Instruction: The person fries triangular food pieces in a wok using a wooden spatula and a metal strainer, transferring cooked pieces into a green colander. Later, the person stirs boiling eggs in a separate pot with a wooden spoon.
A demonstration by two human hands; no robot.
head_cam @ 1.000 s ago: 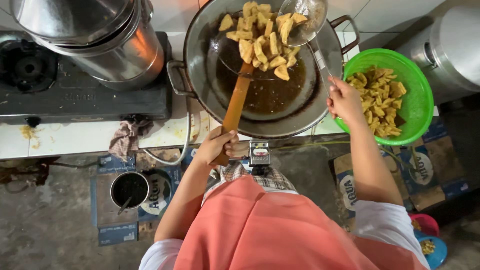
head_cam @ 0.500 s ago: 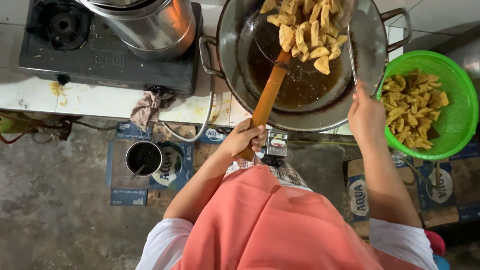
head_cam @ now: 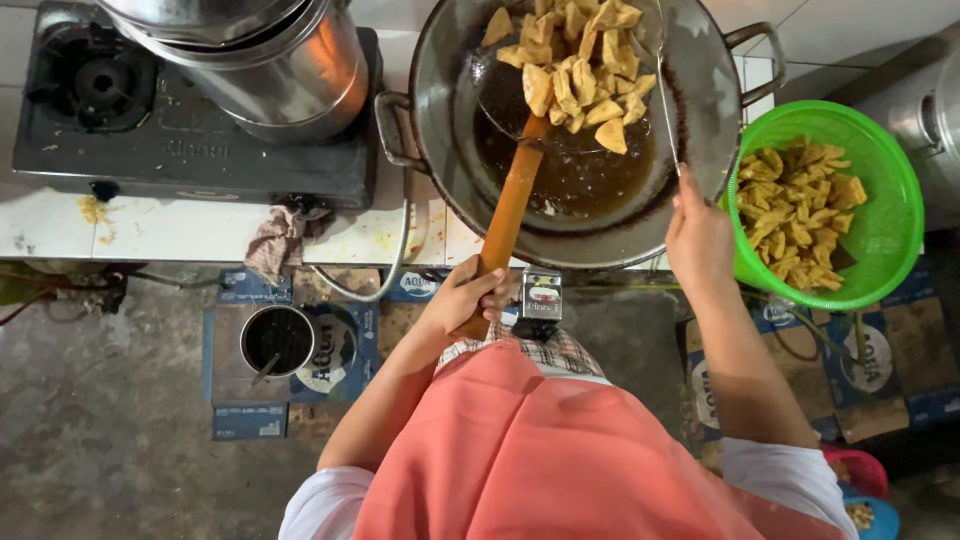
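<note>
- A black gas stove sits at the left end of the white tiled counter, with a bare burner toward its far left corner.
- A large steel pot stands on the stove's right side, reaching the top edge of the view.
- A crumpled cloth hangs over the counter's near edge, just below the stove.
- On the floor under that edge, a small metal can with dark contents rests on flattened cardboard.
- The left hand is closed around the near end of a wooden handle, just off the counter's near edge.
- That handle rises to a skimmer loaded with fried golden pieces, lifted above the dark oil.
- The oil lies in a wide steel wok standing right of the stove, its rim overhanging the counter's near edge.
- The right hand is closed on a thin metal handle that runs up over the wok's right side; its far end is cut off at the top edge.
- A green plastic basket sits just right of the wok, holding more fried pieces.
- A steel vessel shows at the right edge.
</note>
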